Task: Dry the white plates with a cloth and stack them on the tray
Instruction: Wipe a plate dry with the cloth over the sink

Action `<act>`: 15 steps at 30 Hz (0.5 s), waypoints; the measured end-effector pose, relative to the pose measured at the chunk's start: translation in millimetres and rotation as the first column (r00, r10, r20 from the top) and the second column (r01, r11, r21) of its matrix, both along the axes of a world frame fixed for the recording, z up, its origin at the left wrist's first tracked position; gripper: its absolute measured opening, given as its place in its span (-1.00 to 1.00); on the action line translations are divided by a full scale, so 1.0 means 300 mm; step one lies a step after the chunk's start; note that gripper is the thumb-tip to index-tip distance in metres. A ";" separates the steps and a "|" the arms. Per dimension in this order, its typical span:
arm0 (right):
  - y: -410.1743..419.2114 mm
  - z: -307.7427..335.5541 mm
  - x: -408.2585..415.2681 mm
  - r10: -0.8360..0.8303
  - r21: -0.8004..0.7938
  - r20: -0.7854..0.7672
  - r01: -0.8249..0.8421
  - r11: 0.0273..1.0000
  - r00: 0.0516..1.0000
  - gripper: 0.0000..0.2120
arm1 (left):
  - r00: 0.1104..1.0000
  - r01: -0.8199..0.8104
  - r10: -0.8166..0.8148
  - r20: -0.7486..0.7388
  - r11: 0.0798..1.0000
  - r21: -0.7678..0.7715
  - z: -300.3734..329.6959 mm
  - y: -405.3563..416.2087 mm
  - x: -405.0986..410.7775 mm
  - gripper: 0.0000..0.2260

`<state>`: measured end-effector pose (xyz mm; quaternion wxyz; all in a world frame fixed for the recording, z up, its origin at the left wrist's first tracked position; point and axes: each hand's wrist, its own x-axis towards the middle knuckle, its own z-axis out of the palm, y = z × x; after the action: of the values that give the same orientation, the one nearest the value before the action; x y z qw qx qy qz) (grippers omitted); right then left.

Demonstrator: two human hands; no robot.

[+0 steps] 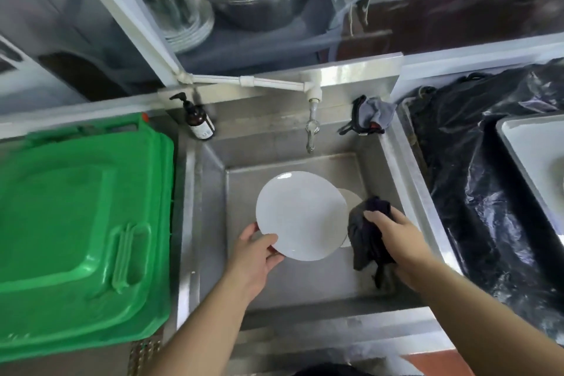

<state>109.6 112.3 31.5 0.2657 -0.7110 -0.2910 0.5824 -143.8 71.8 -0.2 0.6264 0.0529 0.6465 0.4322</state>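
Gripping the near rim of a white plate (300,217) between thumb and fingers, the left hand (259,253) holds it over the steel sink (305,293), while the right hand (396,238) clutches a dark cloth (364,238) just beside the plate's right edge. A second white plate (351,200) peeks out behind the first. A tap (312,128) hangs above; a green bin lid (79,238) lies left, black plastic sheeting (476,192) and a tray (531,156) right.
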 end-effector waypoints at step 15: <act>0.186 0.464 -0.026 0.205 0.420 0.885 -0.907 0.036 0.418 -0.60 | 0.992 -0.096 0.120 -0.041 0.924 0.370 0.511 -0.122 0.155 -0.62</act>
<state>101.7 168.1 170.8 0.2114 -0.3752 -0.8968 0.1016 -97.3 35.2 153.1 0.5601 0.1472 0.5754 0.5775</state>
